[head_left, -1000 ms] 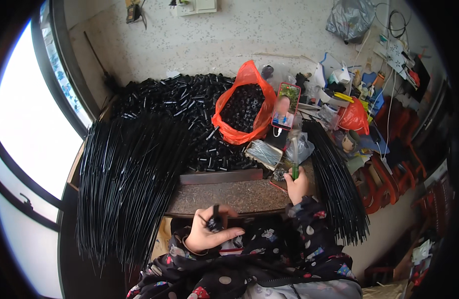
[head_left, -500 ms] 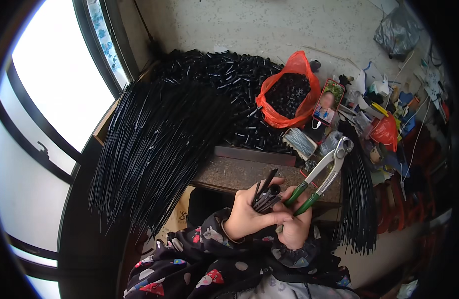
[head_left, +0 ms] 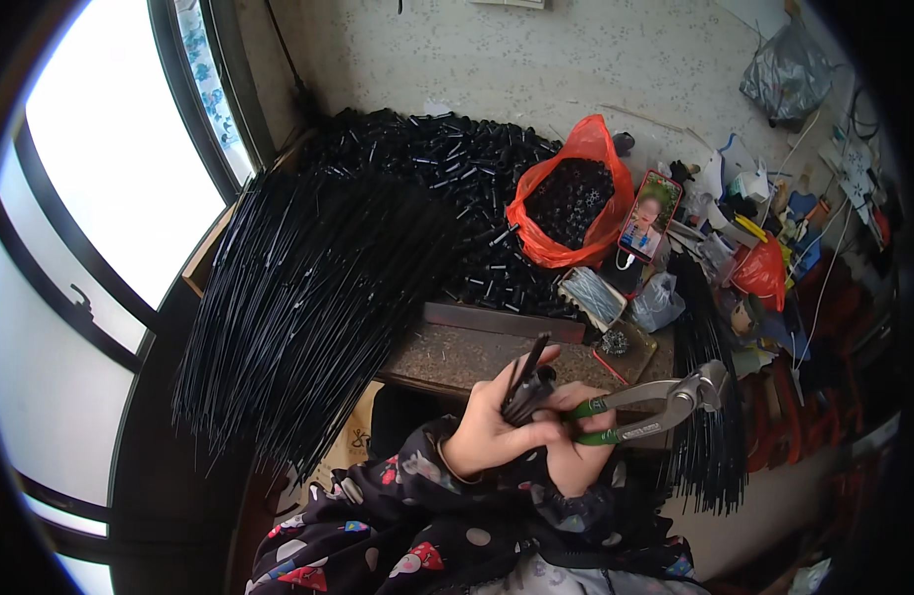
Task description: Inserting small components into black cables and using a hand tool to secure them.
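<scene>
My left hand point(head_left: 485, 433) is closed around a small bunch of black rods and tubes point(head_left: 524, 395), which stick up past the thumb and fingers. Beside it, my right hand point(head_left: 580, 466) grips steel pincers with green handles point(head_left: 647, 414). Their head points right, and the jaws are off to the side of the black pieces. Both hands are close together, in front of the worn table edge point(head_left: 447, 359). The fingertips of the right hand are partly hidden behind the left.
Long black strands point(head_left: 298, 317) hang over the left table edge; another bundle point(head_left: 710, 436) hangs at right. Short black tubes point(head_left: 432, 159) are heaped behind a wooden strip point(head_left: 502, 321). A red bag point(head_left: 536, 246), phone point(head_left: 650, 223), box of thin metal pins point(head_left: 594, 297) and clutter stand right.
The pincers have swung from pointing up and right to pointing almost straight right. My right hand has turned with them. The left hand still holds the black pieces.
</scene>
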{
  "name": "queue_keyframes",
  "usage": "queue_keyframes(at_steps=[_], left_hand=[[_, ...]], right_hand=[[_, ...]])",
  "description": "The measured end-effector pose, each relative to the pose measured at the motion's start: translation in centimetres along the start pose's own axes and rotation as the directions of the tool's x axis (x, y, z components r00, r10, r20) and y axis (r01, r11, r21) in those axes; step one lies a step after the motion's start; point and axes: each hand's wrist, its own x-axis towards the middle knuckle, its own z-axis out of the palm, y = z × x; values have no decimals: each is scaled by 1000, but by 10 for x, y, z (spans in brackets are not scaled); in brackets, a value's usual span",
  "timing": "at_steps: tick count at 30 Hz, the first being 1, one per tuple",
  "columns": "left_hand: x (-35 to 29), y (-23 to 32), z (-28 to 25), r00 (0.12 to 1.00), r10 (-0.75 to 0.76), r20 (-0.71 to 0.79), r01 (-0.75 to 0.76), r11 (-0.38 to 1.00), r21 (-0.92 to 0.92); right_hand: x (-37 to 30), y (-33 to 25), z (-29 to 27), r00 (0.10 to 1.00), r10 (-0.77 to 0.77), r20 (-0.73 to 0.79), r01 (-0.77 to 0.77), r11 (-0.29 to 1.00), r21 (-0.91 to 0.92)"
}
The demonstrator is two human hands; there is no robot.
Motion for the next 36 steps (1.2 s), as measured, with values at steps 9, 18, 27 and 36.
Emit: queue_keyframes(at_steps=[9, 18, 27, 36], left_hand=[[7, 16, -65, 992, 116, -42, -124, 947, -295], [5, 34, -54, 991, -64, -117, 72, 995, 65], [3, 33, -40, 987, 3, -161, 18, 992, 126], [2, 19, -48, 995, 69, -70, -53, 976, 212]], right_hand=[[-1, -27, -50, 496, 711, 498, -744, 644, -177], [-14, -29, -33, 402, 615, 678, -678, 698, -230], [10, -50, -54, 53, 684, 728, -893, 359, -272], [-9, -49, -42, 565, 660, 496, -244, 707, -664]])
